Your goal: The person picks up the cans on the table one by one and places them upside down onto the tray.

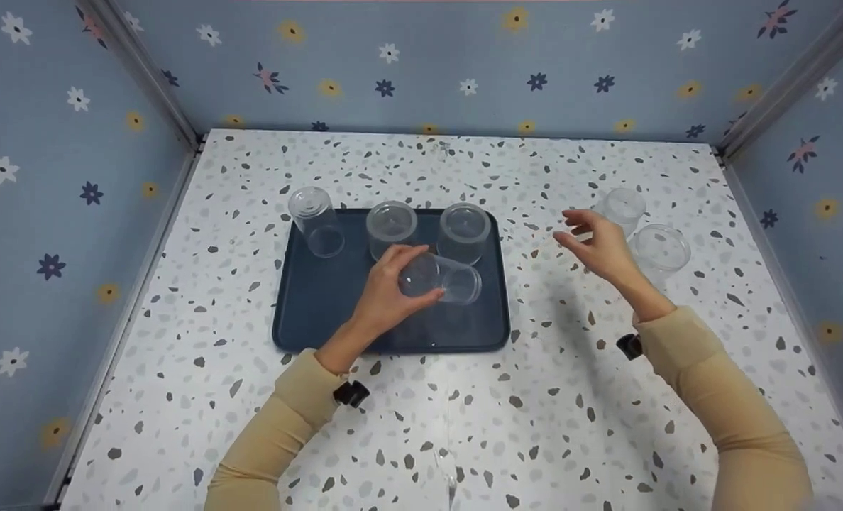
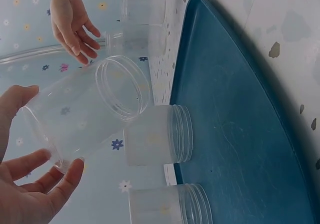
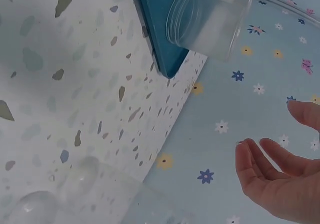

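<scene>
My left hand (image 1: 384,292) grips a clear plastic jar (image 1: 458,282) by its base end, fingers on one side and thumb on the other. The jar is tilted above the dark blue tray (image 1: 322,312), its threaded mouth pointing right. Behind it on the tray, two wide clear jars (image 1: 392,223) (image 1: 464,226) stand mouth down. A taller clear jar (image 1: 316,220) stands upside down at the tray's back left. To the right of the tray, my right hand (image 1: 601,248) is raised with relaxed, slightly bent fingers and holds nothing.
Two more clear containers (image 1: 624,206) (image 1: 661,250) stand on the speckled table (image 1: 556,404), close behind and beside my right hand. Flower-patterned panels (image 1: 436,71) enclose the table at the back and on both sides.
</scene>
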The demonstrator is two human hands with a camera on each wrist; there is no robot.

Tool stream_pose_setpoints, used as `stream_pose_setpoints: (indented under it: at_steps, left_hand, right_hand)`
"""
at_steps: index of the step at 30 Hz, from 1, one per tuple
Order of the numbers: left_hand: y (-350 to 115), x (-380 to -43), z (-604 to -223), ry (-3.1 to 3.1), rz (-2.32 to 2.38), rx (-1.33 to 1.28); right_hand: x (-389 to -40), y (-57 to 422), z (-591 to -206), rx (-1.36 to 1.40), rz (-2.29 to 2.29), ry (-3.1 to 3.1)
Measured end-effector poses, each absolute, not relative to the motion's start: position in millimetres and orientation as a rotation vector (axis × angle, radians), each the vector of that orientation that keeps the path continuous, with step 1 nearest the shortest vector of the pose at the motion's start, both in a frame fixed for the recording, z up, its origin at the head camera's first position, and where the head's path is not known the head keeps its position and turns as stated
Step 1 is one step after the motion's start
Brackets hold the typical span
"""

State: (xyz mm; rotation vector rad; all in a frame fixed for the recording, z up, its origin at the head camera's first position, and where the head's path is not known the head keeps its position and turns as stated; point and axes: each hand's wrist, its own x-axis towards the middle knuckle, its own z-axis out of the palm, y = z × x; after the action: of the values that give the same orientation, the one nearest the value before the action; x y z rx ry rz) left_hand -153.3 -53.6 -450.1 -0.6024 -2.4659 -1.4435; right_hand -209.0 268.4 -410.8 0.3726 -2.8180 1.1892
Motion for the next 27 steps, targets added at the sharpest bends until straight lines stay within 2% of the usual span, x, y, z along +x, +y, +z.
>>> stream_pose_setpoints:
  at_steps: [10, 27]
  left_hand:
    - [-67.3, -151.3, -445.3, -2.583, -1.364, -0.586]
    - [-89.9, -147.8, -445.1, -2.657, -1.212, -0.547]
  right_hand:
    - [-227.6, 294.7, -396.8, 0.226, 0.996, -2.832]
    - [-254.5, 330.5, -396.6, -0.047, 0.82, -2.938]
